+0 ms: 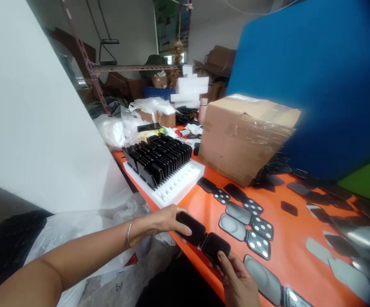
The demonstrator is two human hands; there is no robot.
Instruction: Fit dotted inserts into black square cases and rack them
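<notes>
The left hand (pixel 173 219) and right hand (pixel 237 273) each pinch one end of the case (pixel 212 243) by the near edge of the table (pixel 290 238) (apparently unsupported), so a slackened grip could drop it.

A black hinged case (pixel 198 233) is held open between the left hand (pixel 171 220) and right hand (pixel 237 279); on the orange table (pixel 289 232), open cases (pixel 235 225) are laid and black pieces (pixel 159 157) are slotted into white foam (pixel 186 179).

Right hand (pixel 237 275) was cut off at bottom edge. Black case (pixel 208 244) hid some fingers of left hand (pixel 168 219). Shiny thing (pixel 367 236), far right, was blurred; blue board (pixel 287 64) ran past top edge.
</notes>
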